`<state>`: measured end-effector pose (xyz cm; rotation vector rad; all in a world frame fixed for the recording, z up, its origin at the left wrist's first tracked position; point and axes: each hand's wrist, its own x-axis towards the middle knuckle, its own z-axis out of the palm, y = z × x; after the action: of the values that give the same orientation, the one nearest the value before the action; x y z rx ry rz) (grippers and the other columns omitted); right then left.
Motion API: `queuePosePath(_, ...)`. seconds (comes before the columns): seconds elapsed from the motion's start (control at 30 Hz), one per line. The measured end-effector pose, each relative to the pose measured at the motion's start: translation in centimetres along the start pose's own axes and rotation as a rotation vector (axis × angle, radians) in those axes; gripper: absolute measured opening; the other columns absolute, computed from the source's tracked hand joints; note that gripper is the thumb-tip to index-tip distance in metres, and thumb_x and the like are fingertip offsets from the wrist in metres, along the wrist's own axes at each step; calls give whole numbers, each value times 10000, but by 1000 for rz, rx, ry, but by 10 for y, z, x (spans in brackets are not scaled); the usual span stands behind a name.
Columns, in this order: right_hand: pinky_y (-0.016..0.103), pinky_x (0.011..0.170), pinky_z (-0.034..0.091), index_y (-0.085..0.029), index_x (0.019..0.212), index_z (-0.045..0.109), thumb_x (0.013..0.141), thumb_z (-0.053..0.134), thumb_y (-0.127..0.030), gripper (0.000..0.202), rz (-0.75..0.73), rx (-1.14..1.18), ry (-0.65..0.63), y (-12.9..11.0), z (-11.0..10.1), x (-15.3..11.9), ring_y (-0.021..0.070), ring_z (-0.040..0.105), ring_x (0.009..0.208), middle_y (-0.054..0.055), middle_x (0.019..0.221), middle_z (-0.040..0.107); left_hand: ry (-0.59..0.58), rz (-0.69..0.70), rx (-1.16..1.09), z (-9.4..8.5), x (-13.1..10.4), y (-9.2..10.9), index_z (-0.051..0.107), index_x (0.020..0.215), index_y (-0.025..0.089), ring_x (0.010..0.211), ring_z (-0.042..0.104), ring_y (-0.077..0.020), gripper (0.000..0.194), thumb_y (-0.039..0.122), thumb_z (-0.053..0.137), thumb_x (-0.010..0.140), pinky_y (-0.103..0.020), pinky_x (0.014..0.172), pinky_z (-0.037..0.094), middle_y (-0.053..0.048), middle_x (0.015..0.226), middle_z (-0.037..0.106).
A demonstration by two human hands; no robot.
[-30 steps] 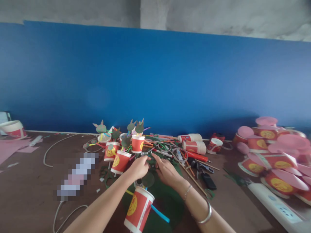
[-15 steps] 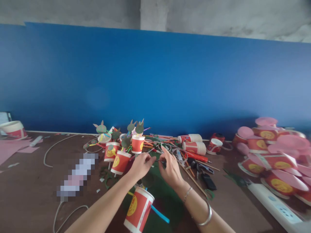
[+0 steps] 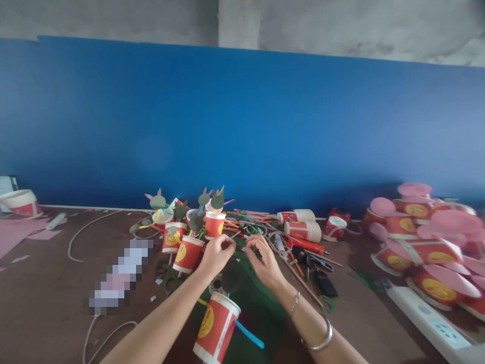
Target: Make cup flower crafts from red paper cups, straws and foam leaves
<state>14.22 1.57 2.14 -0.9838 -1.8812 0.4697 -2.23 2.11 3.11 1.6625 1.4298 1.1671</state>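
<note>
Behind the back edge of the desk (image 3: 45, 323), a grey, stained concrete wall (image 3: 113, 20) is largely covered by a plain blue board (image 3: 242, 126). The brown desk top is strewn with scraps and tools, and its right side is filled by a heap of red cups with pink discs (image 3: 403, 227). Toward the near right corner, a white power strip (image 3: 424, 313) is laid at a slant. Near the middle of the near edge, a dark green sheet (image 3: 261, 303) is spread, partly overlapped in view by a red paper cup (image 3: 216, 328). The cup is seen slightly tilted, with a pale rim, a yellow round emblem and a white vertical strip; a blue tube (image 3: 250, 334) is seen sticking out from its side. Left of centre, toward the back edge, more red cups (image 3: 187, 254) are grouped, topped by dark eared cutouts (image 3: 217, 199). Beyond the cup and over the sheet's far part, the left hand (image 3: 217, 255) and the right hand (image 3: 265, 260) are held apart, facing each other. The fingers of both are curled inward; whether anything is pinched cannot be told. Tiny pale scraps (image 3: 153, 298) are scattered left of the sheet.
</note>
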Motion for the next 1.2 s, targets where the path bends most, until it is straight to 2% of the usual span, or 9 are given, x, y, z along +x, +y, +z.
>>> queuePosePath(0.17, 340, 807, 429, -176, 722, 551, 836, 473, -244, 154, 67, 66, -76, 4, 0, 4, 196, 525, 916, 81, 956, 556, -9, -18, -53, 1, 0, -1, 603, 717, 152, 629, 586, -148, 123, 258, 542, 702, -225, 584, 436, -12, 646, 631)
queuePosePath(0.43, 333, 815, 415, -182, 714, 545, 837, 475, -253, 158, 91, 88, -62, 9, 3, 3, 191, 528, 915, 75, 941, 563, -42, -48, -95, 2, -1, 3, 591, 706, 152, 589, 577, -131, 105, 247, 552, 684, -209, 538, 420, -2, 613, 619)
queuePosePath(0.77, 295, 739, 413, -175, 680, 545, 814, 491, -280, 178, 184, 132, -42, 12, 4, 3, 178, 544, 858, 58, 921, 587, -74, -115, -173, 4, -1, 4, 573, 692, 150, 530, 532, -107, 114, 262, 565, 669, -199, 495, 374, 15, 577, 585)
queuePosePath(0.93, 281, 698, 405, -170, 676, 571, 792, 519, -291, 175, 233, 168, -31, 13, 5, 3, 175, 540, 806, 50, 887, 609, -83, -103, -176, 4, -1, 1, 576, 706, 147, 531, 530, -104, 110, 254, 562, 684, -194, 496, 365, 13, 586, 589)
queuePosePath(1.1, 261, 618, 385, -157, 718, 615, 771, 548, -376, 236, 388, 320, -39, 17, 8, 3, 147, 506, 667, 30, 785, 609, -47, -14, -118, 4, -3, 5, 590, 692, 153, 582, 553, -125, 91, 236, 555, 694, -213, 548, 400, 10, 597, 595)
queuePosePath(1.2, 265, 619, 378, -152, 756, 640, 743, 576, -423, 278, 454, 410, -54, 17, 9, 3, 151, 504, 653, 9, 692, 596, -26, 19, -91, 3, -3, 7, 597, 678, 153, 620, 569, -137, 80, 220, 554, 691, -227, 595, 420, -1, 623, 614)
